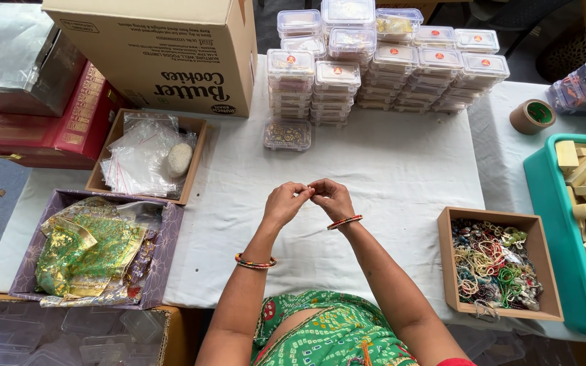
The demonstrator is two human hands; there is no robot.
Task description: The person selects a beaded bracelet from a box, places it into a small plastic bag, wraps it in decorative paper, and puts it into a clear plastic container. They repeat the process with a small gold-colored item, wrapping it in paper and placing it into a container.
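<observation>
While both fingertips meet, left hand (284,203), right hand (331,198) pinch tiny unclear item between them.

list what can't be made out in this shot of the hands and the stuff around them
Head view:
- Whatever the left hand and right hand pinch: too small, covered by fingertips.
- Teal tray of pale blocks: cut by the right edge.
- Clear lidded boxes: contents too small.
- Wooden box of beads: single pieces tangled.
</observation>
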